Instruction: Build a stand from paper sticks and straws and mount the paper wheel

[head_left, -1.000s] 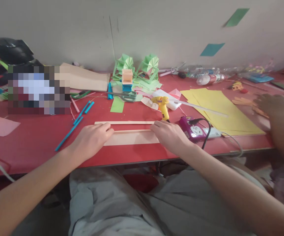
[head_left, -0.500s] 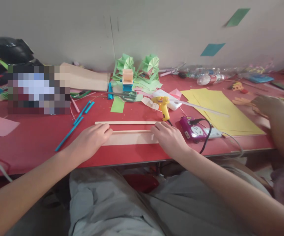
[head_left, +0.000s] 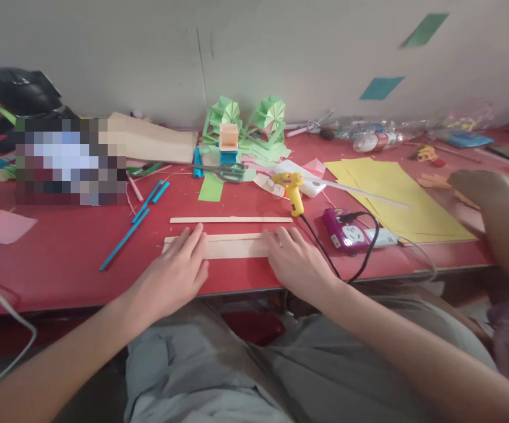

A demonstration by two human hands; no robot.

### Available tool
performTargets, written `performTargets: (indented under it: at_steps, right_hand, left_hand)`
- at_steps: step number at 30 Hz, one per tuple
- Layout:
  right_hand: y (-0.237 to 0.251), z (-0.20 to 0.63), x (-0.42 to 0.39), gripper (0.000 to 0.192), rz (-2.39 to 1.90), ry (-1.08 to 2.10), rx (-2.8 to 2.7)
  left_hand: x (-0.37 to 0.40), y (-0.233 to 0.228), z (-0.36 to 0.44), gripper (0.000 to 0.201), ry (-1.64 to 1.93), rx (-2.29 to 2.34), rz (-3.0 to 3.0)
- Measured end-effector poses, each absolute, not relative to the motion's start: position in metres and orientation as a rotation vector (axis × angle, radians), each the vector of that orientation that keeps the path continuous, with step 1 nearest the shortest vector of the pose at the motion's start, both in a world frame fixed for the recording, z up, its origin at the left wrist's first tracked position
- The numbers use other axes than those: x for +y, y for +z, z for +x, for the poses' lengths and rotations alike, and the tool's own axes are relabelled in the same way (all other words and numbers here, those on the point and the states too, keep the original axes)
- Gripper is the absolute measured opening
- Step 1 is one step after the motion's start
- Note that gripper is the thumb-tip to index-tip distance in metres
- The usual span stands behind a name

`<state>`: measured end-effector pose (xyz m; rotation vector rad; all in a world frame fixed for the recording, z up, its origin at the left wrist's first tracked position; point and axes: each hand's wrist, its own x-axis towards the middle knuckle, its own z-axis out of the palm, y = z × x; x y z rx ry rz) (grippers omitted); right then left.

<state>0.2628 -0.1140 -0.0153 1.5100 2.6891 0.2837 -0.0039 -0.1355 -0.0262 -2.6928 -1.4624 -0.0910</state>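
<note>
Red tabletop (head_left: 60,247) was cluttered with craft paper; work looked mid-way: one wide cream paper strip (head_left: 232,247) lay flat near the front edge, a thin strip (head_left: 230,220) just beyond it, apart and unjoined. Left hand (head_left: 173,273) and right hand (head_left: 296,261) pressed flat, fingers spread, on the wide strip's two ends, gripping nothing. Yellow glue gun (head_left: 293,189) lay near, untouched.

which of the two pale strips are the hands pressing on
The wider strip nearer the table edge; both hands lie flat on its ends. The thin strip beyond lies untouched.
</note>
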Motion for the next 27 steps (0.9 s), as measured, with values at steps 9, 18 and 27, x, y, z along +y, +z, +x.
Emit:
performTargets:
  at_steps: [9,18,27]
  right_hand:
    - [-0.033,0.237,-0.12,0.058,1.624,0.124,2.889]
    - [-0.038,0.232,-0.124,0.059,1.576,-0.017,2.907]
    - [-0.035,0.271,-0.119,0.071,1.603,-0.123,2.835]
  left_hand:
    - [-0.14,-0.047,0.034,0.065,-0.319,-1.686,-2.608]
    - [-0.141,-0.043,0.032,0.057,-0.245,-1.695,-2.594]
    - [-0.148,-0.048,-0.012,0.066,-0.27,-1.789,-2.555]
